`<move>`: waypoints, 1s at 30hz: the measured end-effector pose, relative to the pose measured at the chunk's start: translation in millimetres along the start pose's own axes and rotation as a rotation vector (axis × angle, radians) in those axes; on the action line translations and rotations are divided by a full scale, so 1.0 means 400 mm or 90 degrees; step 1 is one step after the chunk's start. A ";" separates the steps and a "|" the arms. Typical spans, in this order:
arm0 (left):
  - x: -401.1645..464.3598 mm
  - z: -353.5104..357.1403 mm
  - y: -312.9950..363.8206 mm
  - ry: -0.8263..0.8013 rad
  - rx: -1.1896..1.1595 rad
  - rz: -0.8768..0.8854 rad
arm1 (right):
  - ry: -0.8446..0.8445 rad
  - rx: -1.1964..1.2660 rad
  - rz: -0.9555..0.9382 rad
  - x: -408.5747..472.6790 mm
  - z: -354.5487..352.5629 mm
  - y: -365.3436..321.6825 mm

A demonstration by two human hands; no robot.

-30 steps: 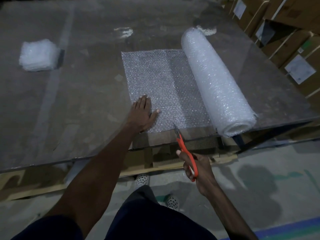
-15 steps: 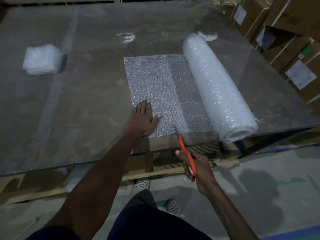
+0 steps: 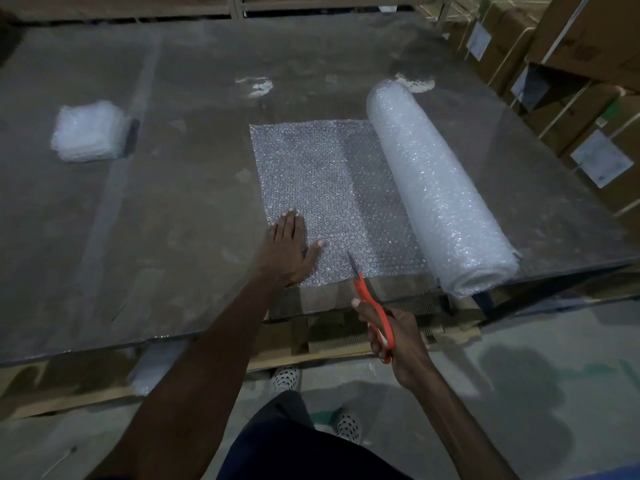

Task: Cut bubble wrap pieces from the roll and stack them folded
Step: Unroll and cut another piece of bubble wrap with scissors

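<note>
Glass-topped table (image 3: 173,220) with bubble wrap roll (image 3: 440,192).
The unrolled sheet (image 3: 329,188) is pressed by the flat left hand (image 3: 287,247); orange scissors (image 3: 372,303) are gripped by the right hand (image 3: 398,344).

Left of the roll (image 3: 440,188) you have bare table (image 3: 194,209); only the folded stack (image 3: 90,131) sits far left.

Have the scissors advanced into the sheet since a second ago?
Yes, slightly: the scissors blade tips now lie over the unrolled bubble wrap sheet, past its near edge, where they started.
</note>
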State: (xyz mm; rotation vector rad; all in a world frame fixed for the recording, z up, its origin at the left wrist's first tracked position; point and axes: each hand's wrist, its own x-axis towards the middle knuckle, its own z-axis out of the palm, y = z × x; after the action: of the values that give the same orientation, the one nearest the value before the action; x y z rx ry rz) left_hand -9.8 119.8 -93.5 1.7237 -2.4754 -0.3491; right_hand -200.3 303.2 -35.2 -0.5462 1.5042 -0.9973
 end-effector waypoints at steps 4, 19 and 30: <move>0.001 0.000 0.000 -0.002 -0.013 -0.001 | -0.020 -0.007 -0.008 0.004 -0.004 -0.001; -0.003 -0.006 0.003 -0.008 -0.023 0.005 | -0.001 0.012 0.005 0.029 0.015 -0.020; -0.010 -0.008 0.006 -0.013 -0.022 0.009 | -0.006 0.013 0.002 0.031 0.015 -0.011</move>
State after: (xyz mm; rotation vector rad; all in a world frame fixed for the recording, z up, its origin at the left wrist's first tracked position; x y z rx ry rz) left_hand -9.8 124.0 -89.6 1.6981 -2.4791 -0.4085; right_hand -198.1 289.1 -38.1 -0.5342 1.4842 -1.0050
